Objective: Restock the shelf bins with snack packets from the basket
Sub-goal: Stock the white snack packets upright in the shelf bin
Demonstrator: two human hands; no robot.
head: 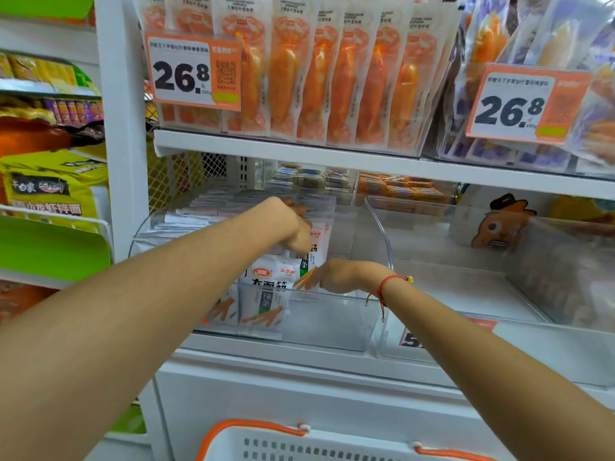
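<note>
White shelf carries a clear bin; left hand and right hand each pinch snack packets inside it.

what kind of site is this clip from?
Most likely a retail snack or convenience store aisle. Orange price tags reading 26.8 hang on the white shelf, clear shelf bins hold snack packets, and a white shopping basket with orange handles sits below.

Both arms reach forward, left hand curled downward, right hand bent leftward.
</note>
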